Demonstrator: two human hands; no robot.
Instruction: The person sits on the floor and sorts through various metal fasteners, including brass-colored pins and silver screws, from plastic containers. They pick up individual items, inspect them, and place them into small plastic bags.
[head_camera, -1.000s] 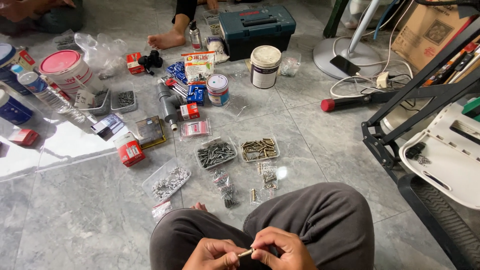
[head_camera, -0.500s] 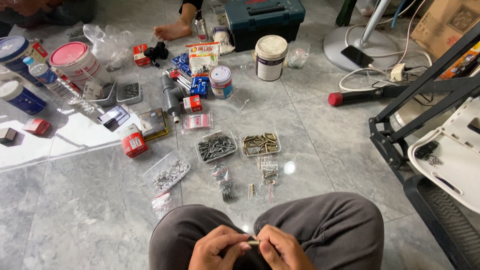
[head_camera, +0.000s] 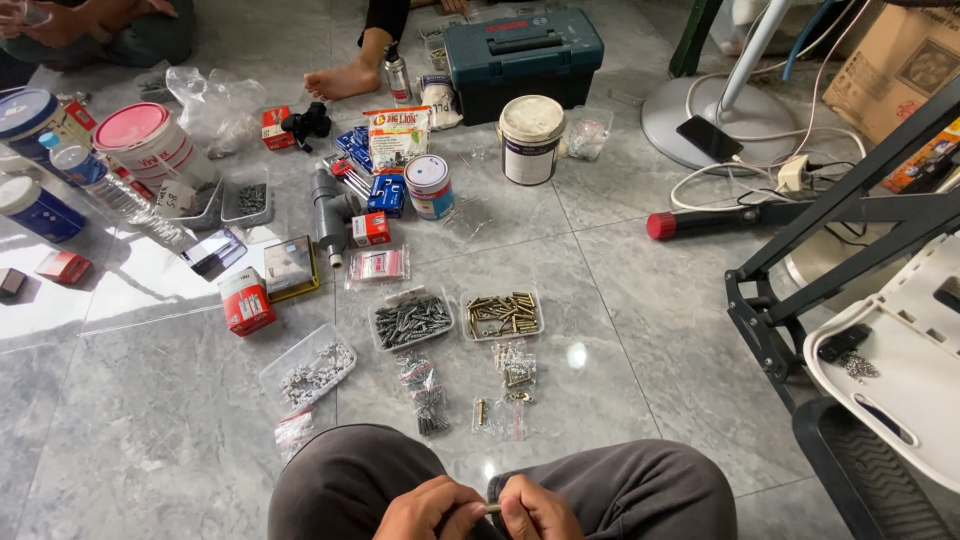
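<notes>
Fingers of both hands met over my lap, at the very bottom of the view: my left hand (head_camera: 432, 508) and my right hand (head_camera: 535, 510) were each pinched narrow on one small, pale fastener (head_camera: 493, 508), too small for me to tell its kind. It lay level between the two hands with its long axis running left to right, one end in each pinch, so neither hand was nearer to it than the other. Under them were my crossed legs in grey trousers (head_camera: 620, 490). Just beyond my knees, on the grey marble floor (head_camera: 150, 440), lay small clear bags of hardware (head_camera: 428, 392), and beside them to the left a clear tray of pale plugs (head_camera: 308, 372). Past those sat two more trays side by side, one of grey screws (head_camera: 411, 319) and one of brass-coloured anchors (head_camera: 503, 313), both straight ahead of the hands. Farther out stood a red box (head_camera: 246, 300), a grey pipe fitting (head_camera: 329, 205), a small paint tin (head_camera: 429, 185) and a white bucket (head_camera: 531, 138). Farthest off I saw a dark green tool case (head_camera: 523, 55) and another person's bare foot (head_camera: 340, 80). A black frame (head_camera: 800, 270) stood well apart on my right.
</notes>
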